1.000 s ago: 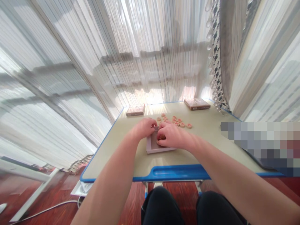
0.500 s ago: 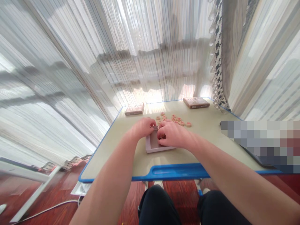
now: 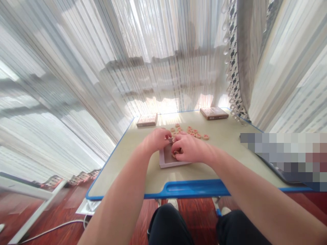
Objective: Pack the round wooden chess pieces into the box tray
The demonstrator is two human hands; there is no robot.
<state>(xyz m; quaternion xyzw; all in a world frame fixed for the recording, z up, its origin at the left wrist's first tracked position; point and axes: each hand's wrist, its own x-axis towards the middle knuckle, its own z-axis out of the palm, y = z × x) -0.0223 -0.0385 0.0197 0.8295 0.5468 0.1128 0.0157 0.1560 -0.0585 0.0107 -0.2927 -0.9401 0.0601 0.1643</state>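
Observation:
A shallow, pale open box (image 3: 161, 160) lies on the table in front of me. My left hand (image 3: 161, 139) is at its far left corner, fingers curled and closed on the box's edge; the fingertips are partly hidden. Over the inside of the box, my right hand (image 3: 187, 147) pinches a round wooden chess piece (image 3: 175, 153) with a dark marking. That hand covers the right part of the box. Just beyond the box, several round chess pieces (image 3: 198, 135) with red characters lie loosely on the table.
The pale table (image 3: 122, 163) has a blue rim and a blue front tray (image 3: 194, 187). Two flat brown boxes lie at the back, a left box (image 3: 147, 119) and a right box (image 3: 214, 113). A dark-edged, pixelated object (image 3: 281, 156) covers the right side. Sheer curtains (image 3: 158, 61) hang behind.
Both hands stay at the box with little movement. The piece under my right fingers shows more clearly now. The view has shifted slightly.

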